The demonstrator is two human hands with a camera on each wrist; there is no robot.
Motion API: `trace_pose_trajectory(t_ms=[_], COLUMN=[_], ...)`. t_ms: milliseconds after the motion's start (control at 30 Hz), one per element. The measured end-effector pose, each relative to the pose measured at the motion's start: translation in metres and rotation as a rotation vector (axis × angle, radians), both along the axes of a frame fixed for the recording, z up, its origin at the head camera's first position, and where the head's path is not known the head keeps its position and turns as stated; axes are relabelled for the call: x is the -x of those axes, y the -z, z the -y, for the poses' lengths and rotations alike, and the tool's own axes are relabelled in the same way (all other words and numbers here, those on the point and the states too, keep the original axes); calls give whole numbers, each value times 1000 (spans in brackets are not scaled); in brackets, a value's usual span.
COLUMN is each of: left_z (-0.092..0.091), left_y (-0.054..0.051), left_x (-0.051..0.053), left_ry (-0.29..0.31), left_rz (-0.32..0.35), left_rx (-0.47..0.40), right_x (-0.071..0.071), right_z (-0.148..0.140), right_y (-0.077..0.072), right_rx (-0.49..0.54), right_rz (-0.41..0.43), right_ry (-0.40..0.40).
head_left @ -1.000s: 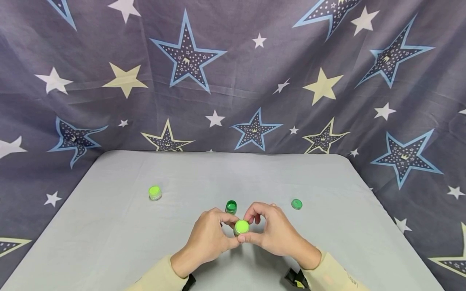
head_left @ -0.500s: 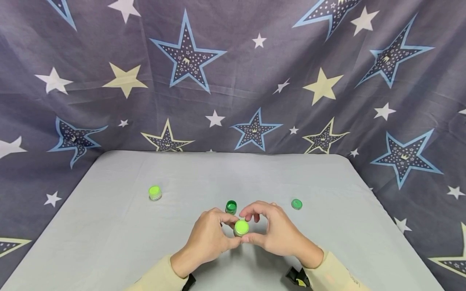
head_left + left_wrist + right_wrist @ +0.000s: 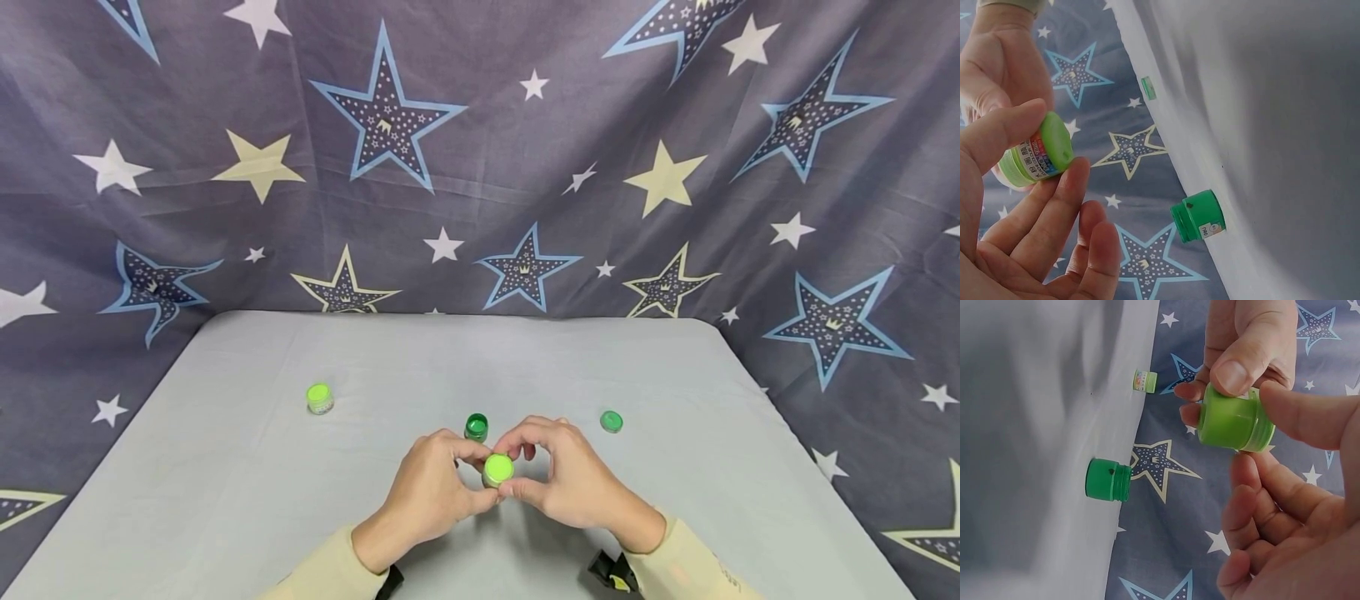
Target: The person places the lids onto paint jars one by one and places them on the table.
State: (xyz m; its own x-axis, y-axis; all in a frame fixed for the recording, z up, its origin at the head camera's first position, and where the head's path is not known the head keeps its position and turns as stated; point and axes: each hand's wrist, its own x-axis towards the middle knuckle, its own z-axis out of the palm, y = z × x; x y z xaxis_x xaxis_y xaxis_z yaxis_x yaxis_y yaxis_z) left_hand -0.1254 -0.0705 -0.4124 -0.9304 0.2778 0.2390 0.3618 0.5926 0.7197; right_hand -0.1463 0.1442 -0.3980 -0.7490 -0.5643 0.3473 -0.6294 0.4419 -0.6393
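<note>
A small lime-green jar (image 3: 498, 470) is held between both hands above the table. My left hand (image 3: 429, 492) pinches it with thumb and index finger, its other fingers loosely bent in the left wrist view. From the other side my right hand (image 3: 573, 479) has thumb and fingertips around the jar's upper rim. Just behind the hands stands a dark green jar (image 3: 1107, 480) without a lid, upright and apart from them. The left wrist view shows the label on the lime-green jar (image 3: 1037, 153).
Another lime-green jar (image 3: 319, 399) stands on the left part of the grey table (image 3: 187, 483). To the right of the hands lies a small green round lid (image 3: 611, 421). A star-patterned cloth (image 3: 480, 167) hangs behind and beside the table.
My right fingertips came slightly off the lime-green jar's rim, then moved back in against it. My left hand keeps its hold in almost the same place.
</note>
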Motion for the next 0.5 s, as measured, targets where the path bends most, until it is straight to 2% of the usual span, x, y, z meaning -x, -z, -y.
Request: trace_pose_trajectory(t_ms=[500], left_z=[-1], left_y=[1], left_x=[0], left_ry=[-10], left_rz=[-12], left_rx=[-18], right_x=[-2], right_z=[3], right_y=[2], right_rx=[13], right_rz=[-12], right_ry=[85])
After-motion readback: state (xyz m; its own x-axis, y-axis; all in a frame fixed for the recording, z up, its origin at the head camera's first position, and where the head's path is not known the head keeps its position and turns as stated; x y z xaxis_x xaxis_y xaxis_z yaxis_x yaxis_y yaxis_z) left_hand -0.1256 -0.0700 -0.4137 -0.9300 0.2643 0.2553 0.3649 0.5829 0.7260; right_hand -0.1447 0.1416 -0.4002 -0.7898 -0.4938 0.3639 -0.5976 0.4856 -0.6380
